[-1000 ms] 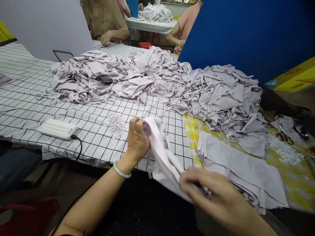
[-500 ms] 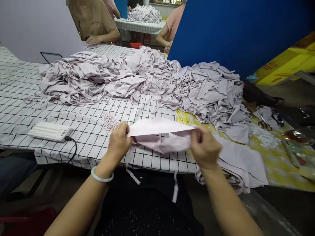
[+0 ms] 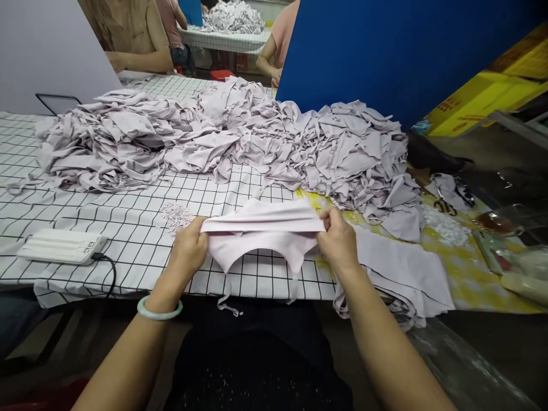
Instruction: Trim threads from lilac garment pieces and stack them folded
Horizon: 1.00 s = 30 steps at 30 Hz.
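A pale pink strappy garment, like a camisole top [image 3: 263, 227], is stretched level between my two hands above the table's front edge. My left hand [image 3: 188, 244] pinches its left end, and a pale green bangle [image 3: 159, 311] circles that wrist. My right hand [image 3: 338, 240] grips the opposite end with closed fingers. Below the taut edge the cloth hangs in a curved neckline with two points, each with a thin strap [image 3: 226, 302] dangling. Right of my right hand lies a stack of flat garments [image 3: 402, 268].
A long heap of matching garments [image 3: 240, 131] spans the table behind. On the checked cloth [image 3: 141, 214] lie tiny scraps [image 3: 176, 217] and a white power bank [image 3: 62, 246] with a cable. Scissors [image 3: 445, 206] lie at right. Blue [image 3: 363, 51] and white boards [image 3: 43, 51] stand behind; other people sit beyond.
The garment has gone from bunched and sagging to stretched flat, its neckline and points now showing. Both hands sit slightly further left in view, and the whole scene has shifted left.
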{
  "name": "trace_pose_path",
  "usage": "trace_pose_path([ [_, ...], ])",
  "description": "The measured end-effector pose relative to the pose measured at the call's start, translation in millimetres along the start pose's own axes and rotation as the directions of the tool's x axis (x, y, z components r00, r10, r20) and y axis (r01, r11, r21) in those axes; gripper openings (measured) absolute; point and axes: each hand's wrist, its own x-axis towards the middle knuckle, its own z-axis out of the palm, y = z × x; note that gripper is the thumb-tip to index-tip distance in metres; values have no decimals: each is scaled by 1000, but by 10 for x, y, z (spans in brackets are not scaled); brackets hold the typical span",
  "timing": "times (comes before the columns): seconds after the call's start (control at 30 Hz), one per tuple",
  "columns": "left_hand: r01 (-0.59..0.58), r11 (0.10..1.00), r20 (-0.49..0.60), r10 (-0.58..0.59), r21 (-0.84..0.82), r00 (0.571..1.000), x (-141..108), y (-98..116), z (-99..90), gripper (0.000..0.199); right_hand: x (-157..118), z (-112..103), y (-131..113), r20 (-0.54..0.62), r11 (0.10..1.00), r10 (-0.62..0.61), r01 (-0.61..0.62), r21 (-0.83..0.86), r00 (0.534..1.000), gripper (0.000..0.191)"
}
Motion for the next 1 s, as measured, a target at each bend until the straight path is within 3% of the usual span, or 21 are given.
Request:
trace_pose_path([
  [0.07,35,991,42,-30,-130,999,-11,-14,-49,42,-29,-63,-2,173,995,61,-74,70,983,13],
  [0.13,39,967,-11,-43,-250,999,-12,0,-77,51,-58,-123,-23,214,983,65,-100,156,975,16],
  [0.23,28,945,-115,-69,-325,991,0,5,17,63,-85,-125,-57,21,983,-1,-2,181,1000,34],
  [0.3,73,946,-71,-100,-315,992,-3,-44,176,67,-113,-28,-26,-79,992,-50,58,111,996,46],
  [0.4,144,967,86,-129,-208,988,-21,-145,415,72,-165,204,112,120,998,-54,59,-36,991,47],
  [0.47,95,993,98,-88,-67,991,-17,-173,488,73,-180,336,199,233,990,-19,50,-131,972,45],
  [0.57,-26,987,69,16,157,997,32,-156,453,40,-142,425,233,206,975,27,20,-221,978,47],
  [0.63,-25,969,44,14,246,999,63,-150,386,19,-100,434,203,161,970,45,-5,-242,986,49],
  [0.73,42,935,57,-66,352,996,47,-182,273,19,-93,419,154,168,961,31,17,-275,985,50],
  [0.8,55,919,132,-115,391,985,-7,-206,163,18,-130,364,149,222,952,20,50,-303,975,50],
  [0.87,19,937,291,-128,350,948,-56,-205,9,19,-159,241,171,339,954,17,86,-288,940,49],
  [0.9,-2,951,383,-122,309,916,-61,-192,-74,23,-153,159,187,431,965,9,106,-241,902,49],
  [0.97,-19,967,500,-115,255,858,-4,-146,-197,48,-84,5,208,629,992,-32,101,-75,777,56],
  [1.0,-9,963,499,-131,268,857,62,-118,-216,61,-21,-40,203,681,998,-51,65,5,730,59],
])
